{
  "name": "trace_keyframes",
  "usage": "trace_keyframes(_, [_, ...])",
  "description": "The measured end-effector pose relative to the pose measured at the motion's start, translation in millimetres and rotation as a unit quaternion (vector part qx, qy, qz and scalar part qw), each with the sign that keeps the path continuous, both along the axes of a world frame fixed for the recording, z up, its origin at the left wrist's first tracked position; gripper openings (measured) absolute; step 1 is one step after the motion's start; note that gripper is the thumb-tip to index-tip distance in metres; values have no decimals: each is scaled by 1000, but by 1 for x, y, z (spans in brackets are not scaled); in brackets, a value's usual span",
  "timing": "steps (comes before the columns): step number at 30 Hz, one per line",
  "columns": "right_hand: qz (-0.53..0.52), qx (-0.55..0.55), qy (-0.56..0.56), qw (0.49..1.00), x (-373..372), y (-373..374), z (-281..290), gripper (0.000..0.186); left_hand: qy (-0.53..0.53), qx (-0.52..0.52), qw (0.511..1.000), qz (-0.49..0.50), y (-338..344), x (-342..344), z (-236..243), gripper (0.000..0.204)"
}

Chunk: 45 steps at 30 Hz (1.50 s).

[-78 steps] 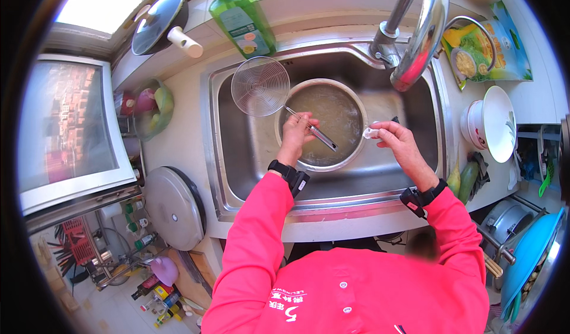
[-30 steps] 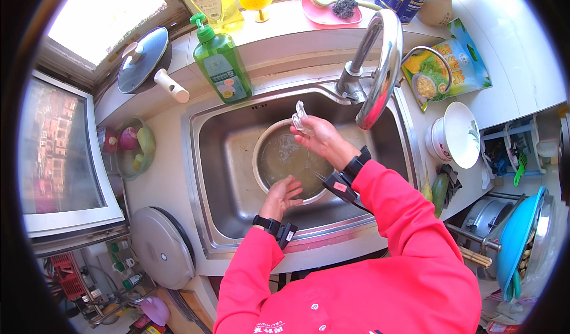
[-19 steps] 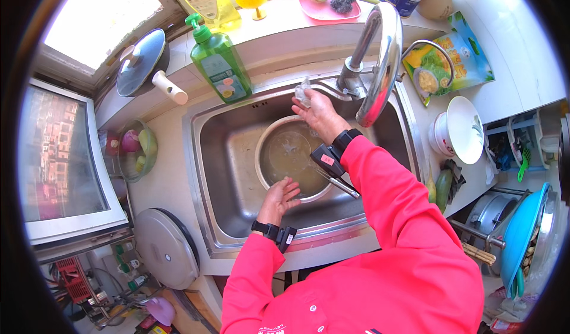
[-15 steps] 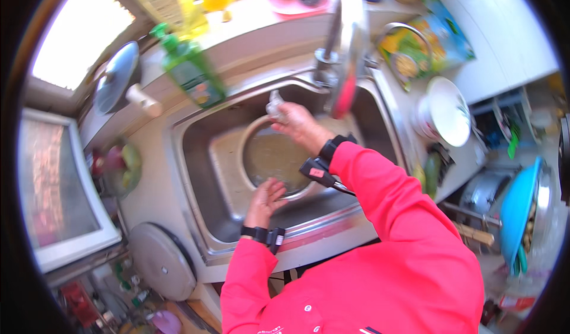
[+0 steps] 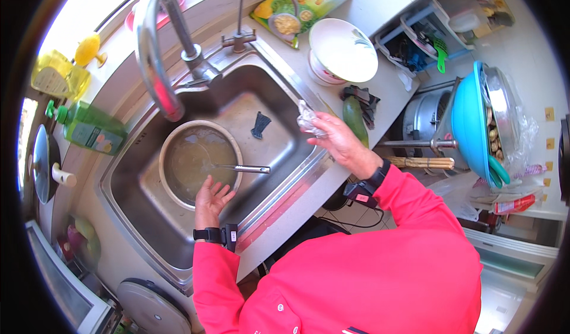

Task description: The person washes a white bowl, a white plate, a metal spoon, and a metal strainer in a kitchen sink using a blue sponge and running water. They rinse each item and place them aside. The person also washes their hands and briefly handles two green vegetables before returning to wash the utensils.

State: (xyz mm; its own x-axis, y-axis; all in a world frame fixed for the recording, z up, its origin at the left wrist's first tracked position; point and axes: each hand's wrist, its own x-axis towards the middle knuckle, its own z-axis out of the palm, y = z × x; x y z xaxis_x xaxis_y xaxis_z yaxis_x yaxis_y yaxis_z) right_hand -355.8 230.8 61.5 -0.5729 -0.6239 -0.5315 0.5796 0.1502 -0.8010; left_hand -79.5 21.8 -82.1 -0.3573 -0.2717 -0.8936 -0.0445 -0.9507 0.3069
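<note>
My right hand (image 5: 344,141) is closed round a crumpled silvery-white wad (image 5: 309,120), over the sink's right front edge. Whether the wad is foil or plastic I cannot tell. Fingers spread, my left hand (image 5: 212,200) hovers palm up by the near rim of a round basin (image 5: 168,176) and holds nothing. Cloudy water (image 5: 193,156) fills the basin, which stands in the steel sink (image 5: 142,221). A utensil with a metal handle (image 5: 252,169) leans across the basin's right rim; its other end is under the water. A small dark piece (image 5: 260,125) lies on the sink floor.
The curved tap (image 5: 148,55) arches over the sink's far side. Green (image 5: 95,129) and yellow (image 5: 59,76) bottles stand at left. On the right counter are white bowls (image 5: 341,49), a green cucumber-like vegetable (image 5: 354,117) and a colourful bag (image 5: 303,7). Beyond hangs a blue basin (image 5: 469,123).
My view has swung to the right. My right hand has carried the wad from above the basin to the sink's right edge. The left hand stays open near the basin.
</note>
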Motion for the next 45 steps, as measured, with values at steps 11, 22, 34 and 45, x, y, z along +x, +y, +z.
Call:
trace_keyframes(11, [-277,48,145,949,-78,120,8,35,-5,-15,1000,-19,11,-17,5,70])
trace_keyframes(22, [-415,225,359,805,-168,152,-100,45,3,-18,1000,-21,18,-28,-9,69])
trace_keyframes(34, [-112,-247,-257,928,-36,54,4,34,80,-54,994,46,25,-33,-11,51])
trace_keyframes(45, [54,-176,-398,899,48,-93,-6,49,21,4,995,102,14,-41,-27,47])
